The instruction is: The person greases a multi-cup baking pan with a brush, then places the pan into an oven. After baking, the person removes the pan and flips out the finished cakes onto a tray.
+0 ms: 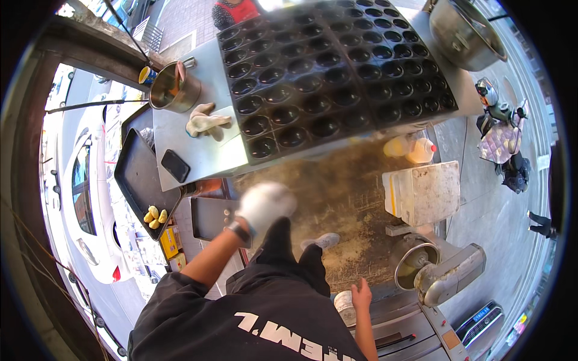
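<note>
My left hand (266, 205), in a white glove with a watch at its wrist, hangs in front of the metal table's near edge. It is motion-blurred, so its fingers cannot be made out. Before me on the table lies a black baking plate (316, 81) with rows of round wells, which look dark inside. My bare right hand (361, 294) is low at my side, next to a white tub (345, 307); whether it touches the tub is unclear. Left of the plate lie a pair of worn work gloves (208, 122) and a black phone (175, 166).
A steel pot (175, 90) stands at the table's left, a large steel pot (460, 38) at its right. Black trays (140, 167) hold yellowish lumps (155, 217). A stand mixer (451, 275) and foam box (424, 192) are at right. A person in a red apron (239, 10) is across.
</note>
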{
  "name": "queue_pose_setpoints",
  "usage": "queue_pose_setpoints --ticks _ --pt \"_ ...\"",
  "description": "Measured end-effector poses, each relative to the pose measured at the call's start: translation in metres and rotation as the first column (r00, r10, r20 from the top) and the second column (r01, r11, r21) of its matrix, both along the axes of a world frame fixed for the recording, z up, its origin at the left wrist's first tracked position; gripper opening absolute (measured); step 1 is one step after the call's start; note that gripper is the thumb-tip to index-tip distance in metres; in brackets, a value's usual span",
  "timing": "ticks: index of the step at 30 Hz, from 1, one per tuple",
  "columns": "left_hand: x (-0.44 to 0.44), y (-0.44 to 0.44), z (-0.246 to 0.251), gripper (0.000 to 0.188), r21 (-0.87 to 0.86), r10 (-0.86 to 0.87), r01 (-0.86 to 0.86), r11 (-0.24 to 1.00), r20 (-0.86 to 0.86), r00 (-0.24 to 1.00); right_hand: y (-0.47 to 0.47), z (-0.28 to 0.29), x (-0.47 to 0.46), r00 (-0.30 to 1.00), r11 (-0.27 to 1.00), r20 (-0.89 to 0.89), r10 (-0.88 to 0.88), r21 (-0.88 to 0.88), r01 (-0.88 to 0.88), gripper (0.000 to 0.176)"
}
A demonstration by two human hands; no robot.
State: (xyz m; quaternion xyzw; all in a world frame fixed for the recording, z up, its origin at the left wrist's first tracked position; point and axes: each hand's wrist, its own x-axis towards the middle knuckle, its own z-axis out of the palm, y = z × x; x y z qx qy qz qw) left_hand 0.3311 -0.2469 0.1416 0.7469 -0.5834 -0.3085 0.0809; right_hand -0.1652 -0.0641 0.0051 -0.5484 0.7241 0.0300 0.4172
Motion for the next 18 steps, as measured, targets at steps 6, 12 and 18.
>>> queue_pose_setpoints --ticks 6,12,18 --pt "0.207 -0.055 -0.011 0.058 -0.391 0.386 -0.145 0.909 0.654 0.651 -0.041 -0.004 0.061 0.995 0.998 0.077 -0.066 0.029 0.064 0.053" --pt "0.301 -0.064 -0.003 0.017 -0.458 0.296 0.038 0.888 0.633 0.715 -0.084 0.043 0.156 0.966 0.991 0.237 0.105 -0.111 -0.08 0.048" --pt "0.292 -0.011 0.071 0.027 -0.353 0.526 -0.449 0.821 0.16 0.835 -0.114 0.093 0.197 0.934 0.963 0.256 0.249 -0.164 -0.212 0.043"
